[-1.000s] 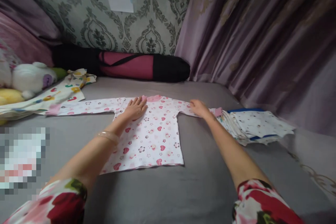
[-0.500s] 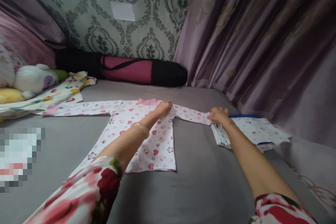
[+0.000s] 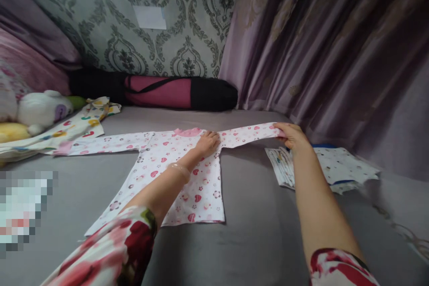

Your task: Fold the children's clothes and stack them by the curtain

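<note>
- The right hand (image 3: 294,136) has its fingers closed on the pink cuff (image 3: 279,132), holding the sleeve (image 3: 248,134) taut.
- The shirt (image 3: 203,187) lies leftward of that grip, spread on the grey sheet (image 3: 254,219).
- The left hand (image 3: 208,144) rests on the shoulder beside the collar (image 3: 187,132); I can't tell whether it pinches cloth.
- I'd anchor that shoulder firmly and pull gently, keeping the sleeve untwisted.
- Since half a second ago, the cuff has risen above the folded clothes (image 3: 345,163) just beside the grip; the left hand has stayed put.

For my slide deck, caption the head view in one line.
Left hand on a shirt near its collar, right hand holding the end of one sleeve.
</note>
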A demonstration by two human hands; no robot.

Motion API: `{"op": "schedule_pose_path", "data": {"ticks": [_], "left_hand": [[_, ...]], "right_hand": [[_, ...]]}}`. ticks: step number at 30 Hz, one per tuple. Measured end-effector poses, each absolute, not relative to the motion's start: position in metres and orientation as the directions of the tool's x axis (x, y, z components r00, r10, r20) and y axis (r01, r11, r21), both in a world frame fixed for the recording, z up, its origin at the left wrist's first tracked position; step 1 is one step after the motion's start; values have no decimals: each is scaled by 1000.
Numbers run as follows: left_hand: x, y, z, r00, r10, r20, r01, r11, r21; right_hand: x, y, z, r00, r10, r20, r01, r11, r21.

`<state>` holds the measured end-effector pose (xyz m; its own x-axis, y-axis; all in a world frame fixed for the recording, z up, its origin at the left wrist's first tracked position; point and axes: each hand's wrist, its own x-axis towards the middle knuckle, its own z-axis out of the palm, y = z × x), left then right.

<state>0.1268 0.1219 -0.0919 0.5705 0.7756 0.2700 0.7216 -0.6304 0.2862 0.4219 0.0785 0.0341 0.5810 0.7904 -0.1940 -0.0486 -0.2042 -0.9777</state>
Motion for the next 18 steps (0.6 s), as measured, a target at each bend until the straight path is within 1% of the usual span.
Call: {"op": "schedule_pose_path", "data": {"ticks": [3,6,9,12,14,18], "left_hand": [[126,115,-91,550,825,133,772,-562,296],[125,113,-88,568,823,13,780,-543,311],[125,117,-83,576,815,-57,778,-526,343],[127,125,-75,579,810,-96,783,-519,342],[131,132,-68,574,809,-129,794,-511,330],[136,142,-56,588,795,-152,787,-517,337]], "right_hand": [[413,78,40,562,796,-226,-171,-155,-973],[401,78,44,522,808,-273,-317,-114,-942],[384,79,53,462,834,-301,-441,-79,-894],[357,84,66,371,885,-281,-484,-74,-872],[333,89,73,286,920,-269,-486,-102,-868],[278,102,77,186,937,-297,-498,-171,-851]]}}
